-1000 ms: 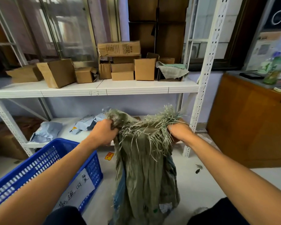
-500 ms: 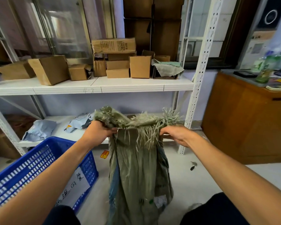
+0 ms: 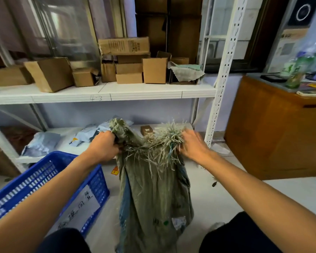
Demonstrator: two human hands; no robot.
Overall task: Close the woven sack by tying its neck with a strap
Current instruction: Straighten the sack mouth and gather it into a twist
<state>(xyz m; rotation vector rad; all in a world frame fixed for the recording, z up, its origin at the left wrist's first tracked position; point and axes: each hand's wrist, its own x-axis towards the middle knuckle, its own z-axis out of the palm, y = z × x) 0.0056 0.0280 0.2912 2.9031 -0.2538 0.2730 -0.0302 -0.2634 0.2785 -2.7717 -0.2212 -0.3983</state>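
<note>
A grey-green woven sack (image 3: 153, 194) stands upright on the floor between my knees, its frayed mouth (image 3: 159, 141) spread wide. My left hand (image 3: 103, 148) is closed on the left corner of the frayed rim. My right hand (image 3: 193, 147) is at the right corner, fingers spread and blurred, touching the fringe; a thin blue thread hangs beside it. No strap is in sight.
A blue plastic crate (image 3: 46, 185) with a paper label stands left of the sack. A white metal shelf rack (image 3: 106, 94) with cardboard boxes is directly behind; its upright post (image 3: 219, 88) is on the right. A wooden cabinet (image 3: 274, 128) stands further right.
The sack's mouth has been pulled wider apart. My right hand has shifted right and loosened, its fingers now spread. My left hand keeps its hold on the left corner.
</note>
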